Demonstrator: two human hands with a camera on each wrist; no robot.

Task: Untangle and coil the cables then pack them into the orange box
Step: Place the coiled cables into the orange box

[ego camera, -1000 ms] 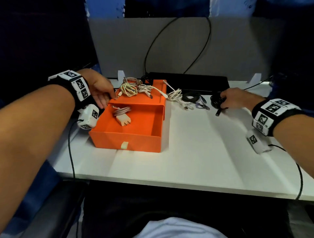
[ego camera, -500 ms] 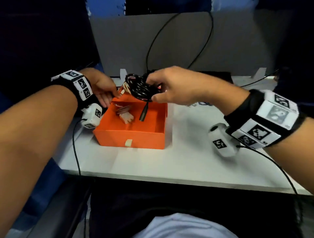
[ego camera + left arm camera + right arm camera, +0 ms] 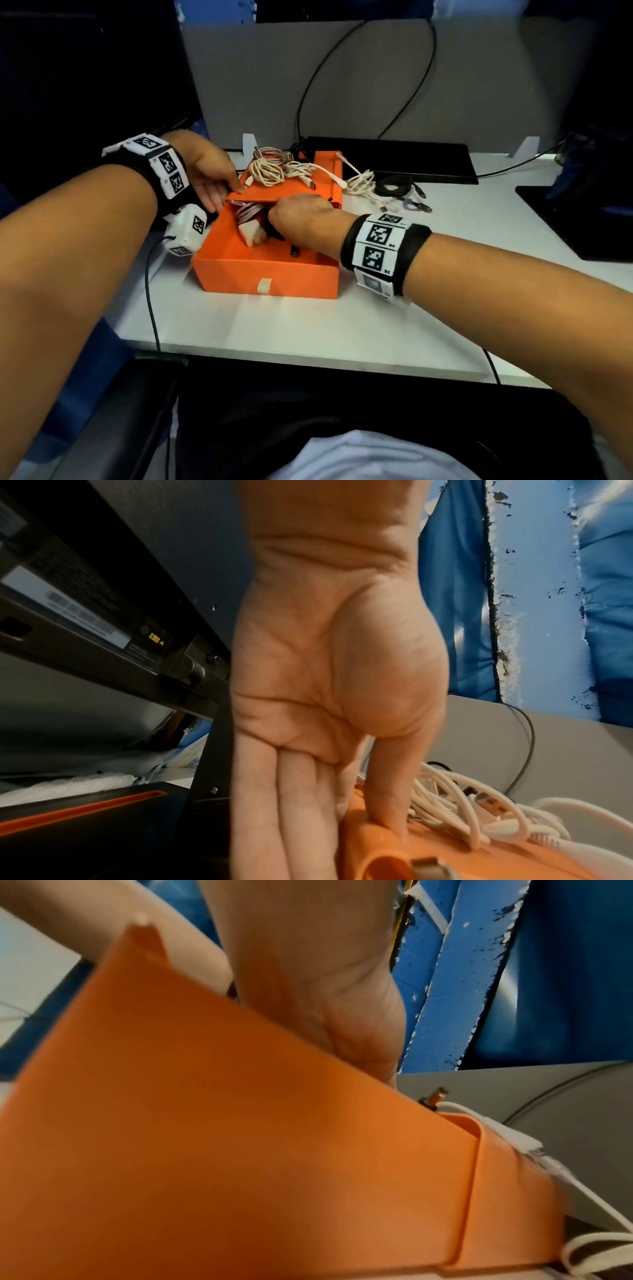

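The orange box (image 3: 267,274) stands on the white table with its drawer pulled toward me. My right hand (image 3: 298,219) is down inside the drawer, fingers curled round a coiled black cable (image 3: 274,234) whose plug (image 3: 294,253) sticks out below. A white charger with its wound cable (image 3: 251,231) lies beside it. In the right wrist view the box wall (image 3: 240,1150) hides the fingers. My left hand (image 3: 212,178) rests on the sleeve's left corner, thumb on top and straight fingers (image 3: 294,818) along the side. Tangled white cables (image 3: 274,171) lie on the sleeve (image 3: 462,859).
More white cable (image 3: 363,185) and a thin black cable (image 3: 397,186) lie on the table to the right of the box. A flat black device (image 3: 394,159) sits at the back against a grey partition (image 3: 342,85). A dark object (image 3: 582,222) stands far right.
My right hand picked up the black coil at the table's right, carried it left over the box and lowered it into the drawer. The left hand has stayed on the box.
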